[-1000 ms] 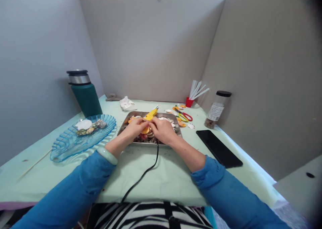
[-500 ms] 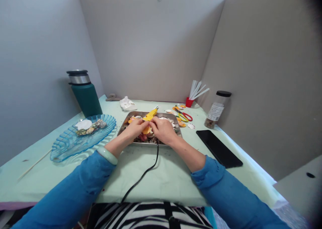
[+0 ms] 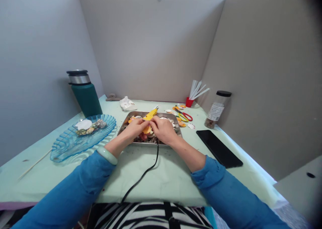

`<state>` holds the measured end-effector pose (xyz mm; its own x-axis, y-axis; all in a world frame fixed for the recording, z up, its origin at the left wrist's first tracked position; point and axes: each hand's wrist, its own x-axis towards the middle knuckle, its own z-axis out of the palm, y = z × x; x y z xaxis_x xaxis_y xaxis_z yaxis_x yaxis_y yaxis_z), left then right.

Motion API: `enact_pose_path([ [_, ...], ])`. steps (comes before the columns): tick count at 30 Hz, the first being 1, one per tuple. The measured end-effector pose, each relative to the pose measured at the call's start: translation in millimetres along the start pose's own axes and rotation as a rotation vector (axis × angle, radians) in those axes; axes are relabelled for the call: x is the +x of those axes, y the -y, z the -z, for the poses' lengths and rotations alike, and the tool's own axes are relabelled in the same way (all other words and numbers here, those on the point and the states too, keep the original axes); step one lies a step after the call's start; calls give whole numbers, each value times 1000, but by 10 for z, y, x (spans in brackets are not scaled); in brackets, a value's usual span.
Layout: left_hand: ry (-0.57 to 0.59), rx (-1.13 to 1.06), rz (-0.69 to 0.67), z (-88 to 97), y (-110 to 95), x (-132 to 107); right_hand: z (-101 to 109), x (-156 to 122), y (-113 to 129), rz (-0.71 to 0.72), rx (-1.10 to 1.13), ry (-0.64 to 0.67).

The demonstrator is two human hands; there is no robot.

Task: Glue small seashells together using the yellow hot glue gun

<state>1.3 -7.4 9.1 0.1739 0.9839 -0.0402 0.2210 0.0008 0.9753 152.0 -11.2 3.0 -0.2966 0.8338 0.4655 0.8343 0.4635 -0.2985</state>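
Observation:
My left hand (image 3: 133, 128) and my right hand (image 3: 163, 129) meet over a metal tray (image 3: 177, 128) filled with several shells. Their fingers pinch an orange shell (image 3: 146, 129) between them, just above the heap. A yellow glue gun (image 3: 150, 115) lies across the tray behind my fingertips. Its black cord (image 3: 143, 174) runs under my right hand toward my lap. Both arms wear blue sleeves, and a pale bangle sits on my left wrist.
A blue glass dish (image 3: 75, 141) with a few shells sits at the left, a green flask (image 3: 85, 94) behind it. At the right are scissors (image 3: 184, 116), a red cup of white sticks (image 3: 190, 101), a jar (image 3: 215, 110) and a black phone (image 3: 218, 148). Grey partitions enclose the table.
The fingers have shifted slightly on the orange shell; both hands stay in the same place over the tray.

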Motion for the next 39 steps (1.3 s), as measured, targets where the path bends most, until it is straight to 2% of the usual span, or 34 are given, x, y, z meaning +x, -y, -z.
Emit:
enact_pose_path([
  [39,43,-70,25,-16,-35,-34,-4,-3,-8,-12,30,4],
])
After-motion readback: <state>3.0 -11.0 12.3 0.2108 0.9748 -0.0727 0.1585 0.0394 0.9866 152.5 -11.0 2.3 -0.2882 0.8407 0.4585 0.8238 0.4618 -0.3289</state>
